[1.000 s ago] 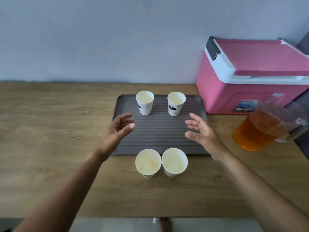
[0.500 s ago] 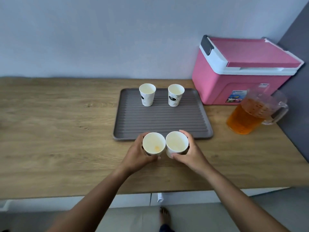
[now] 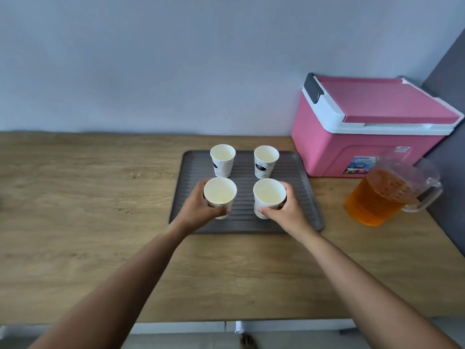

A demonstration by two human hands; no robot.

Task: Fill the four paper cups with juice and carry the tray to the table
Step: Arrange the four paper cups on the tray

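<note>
Both near cups have moved off the bare wood in front of the tray (image 3: 244, 167), where they were half a second ago, and now sit over its near half, each still in a hand.

The wooden tabletop (image 3: 88, 210) runs along a pale wall, and the dark ribbed tray lies on it right of the middle, closer to the back edge.

The left hand (image 3: 195, 212) reaches in from the front edge with fingers and thumb wrapped round the near-left cup (image 3: 220, 195), over the tray's near-left part. Behind it, at the far-left corner, the far-left cup (image 3: 223, 159) stands upright by itself.

To the right, the far-right cup (image 3: 266, 161) stands upright near the tray's far edge. In front of it the right hand (image 3: 289, 215) clasps the near-right cup (image 3: 268, 196), thumb across the front and fingers round the right side. Both held cups are upright with pale insides. Whether their bases touch the tray or hang just above it cannot be told.

Off the tray's right edge, a pink cooler (image 3: 364, 137) with a white rim and closed lid stands against the wall at the back right of the tabletop. In front of it, near the right edge, is a clear pitcher (image 3: 377, 197) of orange juice, its handle turned to the right.
</note>
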